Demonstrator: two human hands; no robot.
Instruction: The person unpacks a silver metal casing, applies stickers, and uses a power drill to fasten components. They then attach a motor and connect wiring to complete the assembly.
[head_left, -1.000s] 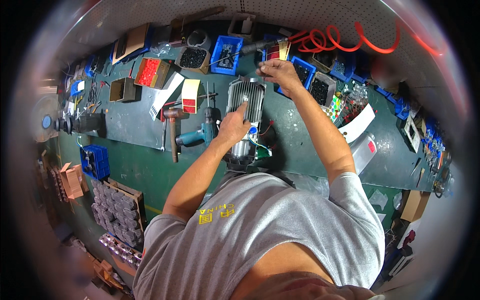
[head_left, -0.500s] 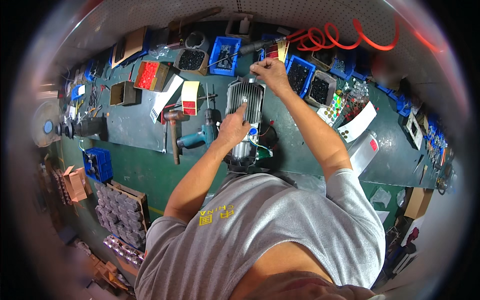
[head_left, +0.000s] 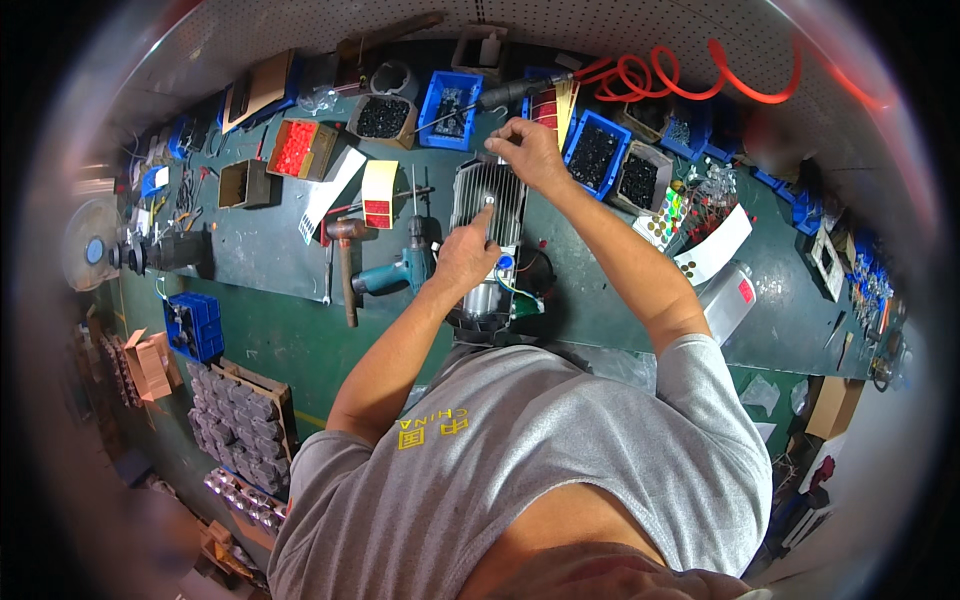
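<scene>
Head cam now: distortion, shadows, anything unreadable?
Head view: front edge of the workbench bows, corners black, outer rim hazy; head view: dark shadow right of the finned housing; head view: anything in the right hand is too small to identify.

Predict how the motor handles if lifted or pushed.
The motor is probably heavy for its size: it's bulky and looks metal. Its body should stay stiff, since the ribbed casing seems rigid. The wires at its side look thin and loose, so they may flop or snag.
</scene>
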